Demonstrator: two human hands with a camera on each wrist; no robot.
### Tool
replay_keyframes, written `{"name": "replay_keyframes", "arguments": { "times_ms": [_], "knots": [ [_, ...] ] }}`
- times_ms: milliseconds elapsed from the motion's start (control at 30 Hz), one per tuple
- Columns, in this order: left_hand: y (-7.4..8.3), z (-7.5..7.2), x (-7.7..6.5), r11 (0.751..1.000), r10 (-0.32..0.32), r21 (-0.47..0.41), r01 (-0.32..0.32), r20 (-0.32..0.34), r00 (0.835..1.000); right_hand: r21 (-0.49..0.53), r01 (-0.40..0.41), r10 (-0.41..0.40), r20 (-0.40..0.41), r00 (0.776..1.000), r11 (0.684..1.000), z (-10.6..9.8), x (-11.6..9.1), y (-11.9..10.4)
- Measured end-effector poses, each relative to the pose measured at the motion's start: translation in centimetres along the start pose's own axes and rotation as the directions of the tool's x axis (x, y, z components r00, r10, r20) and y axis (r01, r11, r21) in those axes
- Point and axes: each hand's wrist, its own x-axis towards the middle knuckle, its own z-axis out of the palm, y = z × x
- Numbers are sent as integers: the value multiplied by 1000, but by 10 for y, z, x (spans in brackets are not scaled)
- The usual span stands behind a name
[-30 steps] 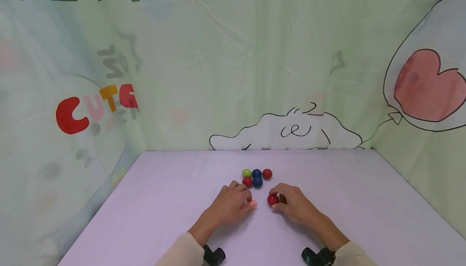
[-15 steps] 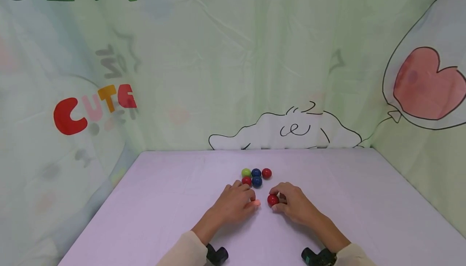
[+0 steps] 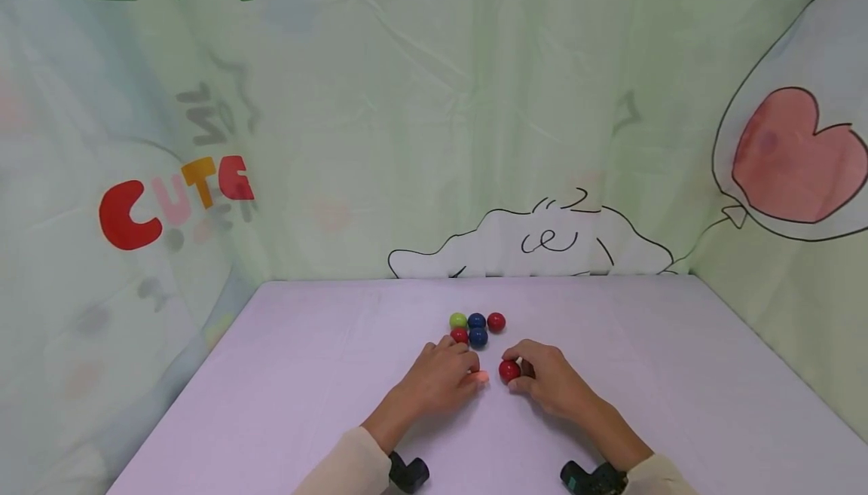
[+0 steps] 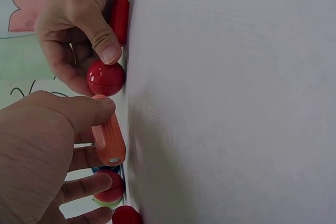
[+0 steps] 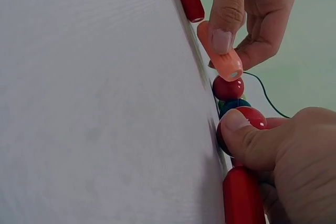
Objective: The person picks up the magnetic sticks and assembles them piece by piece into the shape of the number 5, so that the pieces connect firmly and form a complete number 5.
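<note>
Now left hand [image 3: 439,379] pinches orange piece [image 4: 109,141], right hand [image 3: 554,380] red ball [image 3: 509,371], apparently just apart

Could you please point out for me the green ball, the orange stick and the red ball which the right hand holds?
Green ball [image 3: 458,320]: head view, middle of its front.
Orange stick [image 4: 109,140]: left wrist view, its long side.
Red ball [image 4: 105,78]: left wrist view, middle of its visible face.
</note>
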Motion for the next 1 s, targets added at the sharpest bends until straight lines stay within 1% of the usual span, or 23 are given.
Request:
{"name": "replay_keyframes", "arguments": {
  "times_ms": [267,467,600,833,1000],
  "knots": [
    [1,0,3,1000,2,-10,-2,-3,1000,-2,2,-2,0,1000,1000,0,0,1],
    [2,0,6,1000,18,11,-18,-19,1000,5,3,-3,1,1000,1000,0,0,1],
    [3,0,9,1000,26,14,-26,-18,1000,3,2,-2,-3,1000,1000,0,-1,1],
    [6,1,11,998,55,-20,-55,-1,998,6,-4,4,6,1000,1000,1,0,1],
    [8,1,13,998,50,-45,-49,9,999,7,5,-5,5,1000,1000,1,0,2]
  ]
}}
